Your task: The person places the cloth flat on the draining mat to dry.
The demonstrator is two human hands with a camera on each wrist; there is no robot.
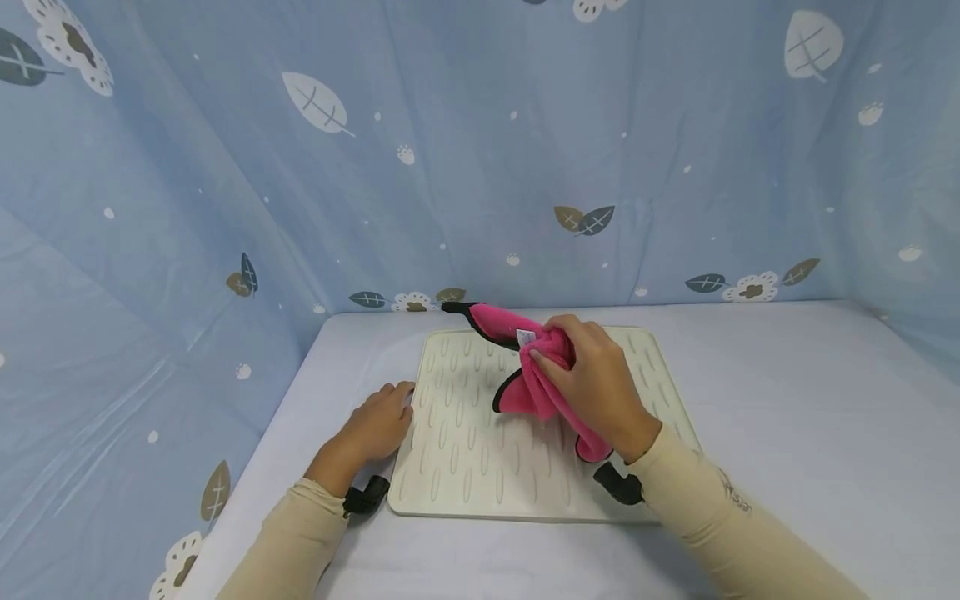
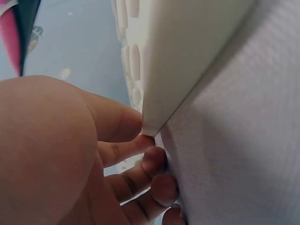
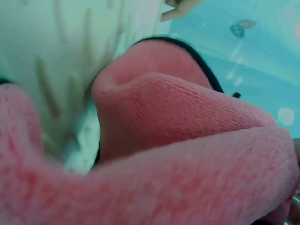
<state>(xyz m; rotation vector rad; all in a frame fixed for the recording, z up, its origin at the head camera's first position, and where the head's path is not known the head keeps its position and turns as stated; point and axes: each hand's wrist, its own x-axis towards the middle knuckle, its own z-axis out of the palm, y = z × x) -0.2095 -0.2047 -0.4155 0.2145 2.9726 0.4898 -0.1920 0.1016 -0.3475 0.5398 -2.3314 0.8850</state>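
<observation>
A crumpled pink cloth (image 1: pixel 546 387) with black edging and a small white tag hangs over a cream mat (image 1: pixel 468 450) patterned with long raised ovals. My right hand (image 1: pixel 606 385) pinches the bunched cloth between thumb and fingers. Up close in the right wrist view, folds of the cloth (image 3: pixel 154 112) cover most of the picture and hide the grip. At the mat's left side, my left hand (image 1: pixel 377 423) rests with thumb and fingers against the edge. The left wrist view has the thumb touching the mat's side wall (image 2: pixel 176 51), with bent fingertips (image 2: pixel 164 189) low by the white table cover.
The mat lies on a white-covered table (image 1: pixel 810 433). Behind and to the left hangs a blue curtain (image 1: pixel 480 167) with leaf and flower prints. Black wrist straps or mounts (image 1: pixel 619 483) sit at both wrists, near the mat's front.
</observation>
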